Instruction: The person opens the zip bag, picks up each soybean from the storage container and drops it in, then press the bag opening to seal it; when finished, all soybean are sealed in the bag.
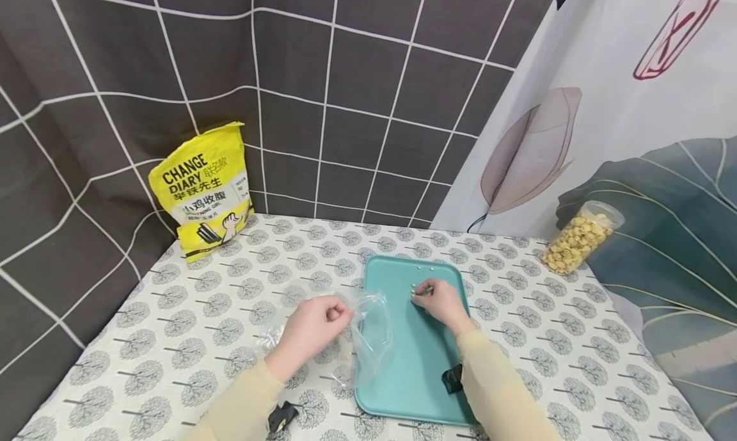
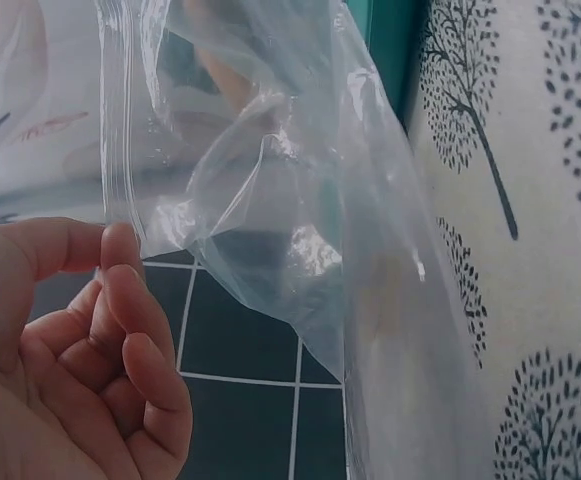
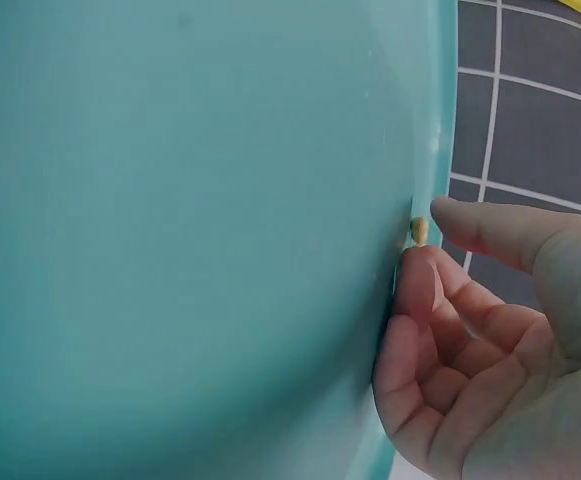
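Observation:
My left hand [image 1: 319, 322] pinches the zip edge of a clear zip bag [image 1: 374, 338] between thumb and forefinger. The left wrist view shows the see-through bag [image 2: 270, 200] hanging open beside the fingers. Over the teal tray [image 1: 403, 364], my right hand [image 1: 440, 300] reaches down to small pale-yellow bean-like pieces. In the right wrist view, one such piece [image 3: 420, 231] lies between the thumb and forefinger of the right hand [image 3: 490, 330]. Those fingertips stand slightly apart. Two more pieces [image 1: 432, 269] lie near the tray's far edge.
A yellow snack bag [image 1: 207, 191] stands at the back left against the dark checked curtain [image 1: 368, 63]. On the right, a clear jar of yellow popcorn-like pieces [image 1: 578, 239] leans at a tilt. A tree-print cloth [image 1: 230, 287] covers the table.

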A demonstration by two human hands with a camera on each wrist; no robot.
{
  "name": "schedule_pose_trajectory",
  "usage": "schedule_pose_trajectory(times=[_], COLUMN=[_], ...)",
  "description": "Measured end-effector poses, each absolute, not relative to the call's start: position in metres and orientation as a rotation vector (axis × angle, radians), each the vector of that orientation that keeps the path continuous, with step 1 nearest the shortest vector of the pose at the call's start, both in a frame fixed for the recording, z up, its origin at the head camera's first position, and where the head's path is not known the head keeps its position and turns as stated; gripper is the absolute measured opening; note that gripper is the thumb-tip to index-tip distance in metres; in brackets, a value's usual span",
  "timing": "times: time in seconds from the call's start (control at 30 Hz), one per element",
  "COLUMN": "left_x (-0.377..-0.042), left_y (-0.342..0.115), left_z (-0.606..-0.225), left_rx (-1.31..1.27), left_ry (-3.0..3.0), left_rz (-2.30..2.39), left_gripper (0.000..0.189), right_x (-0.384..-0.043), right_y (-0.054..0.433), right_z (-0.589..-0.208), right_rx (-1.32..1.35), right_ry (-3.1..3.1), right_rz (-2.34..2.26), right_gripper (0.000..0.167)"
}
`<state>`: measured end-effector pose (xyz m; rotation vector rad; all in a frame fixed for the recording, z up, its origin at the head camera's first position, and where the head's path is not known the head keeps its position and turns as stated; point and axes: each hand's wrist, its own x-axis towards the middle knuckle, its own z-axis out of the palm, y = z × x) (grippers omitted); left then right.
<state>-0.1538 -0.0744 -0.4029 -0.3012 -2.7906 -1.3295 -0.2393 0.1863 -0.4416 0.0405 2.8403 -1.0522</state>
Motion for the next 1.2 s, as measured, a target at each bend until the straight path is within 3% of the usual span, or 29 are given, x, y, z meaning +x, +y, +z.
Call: schedule_pose_trajectory(times=[0.7,1.2], left_x=[-0.155,-0.157], left_y=[-0.079,-0.076], left_z=[-0.408,-0.410], left_rx=[-0.264,-0.274], left_ry=[-2.800,-2.792], left_rz=[-1.337,-1.328], left_gripper=[0.016,0.013], right_x=[-0.241,-0.220], right_y=[0.183,0.185], right_z=[-0.440,-0.434], right_rx=[-0.034,-0.157], right_ry=[2.918,2.877], right_rz=[-0.916,-1.080], right_gripper=[0.012,0.007])
